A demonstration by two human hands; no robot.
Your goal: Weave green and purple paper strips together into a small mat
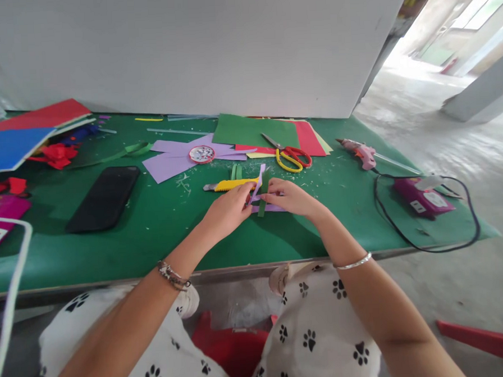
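Note:
My left hand [234, 207] is closed on a purple paper strip [260, 178] that stands up from its fingertips. Close beside it, my right hand [289, 198] pinches where purple and green paper strips cross. The green paper strip [264, 182] runs upright between both hands, over another purple strip [275, 208] lying lower down. Just behind my left hand rests a yellow utility knife [230, 185], its blade end to the left. Short green paper strips [236, 172] lie behind the knife. My fingers partly hide how the strips meet.
Scissors [291, 157] lie on coloured paper sheets [254, 131] at the back. A pink glue gun [361, 152] with a looping cord is at right, near a purple box [424, 195]. A black phone [104, 199] and red and blue boards [17, 139] are at left.

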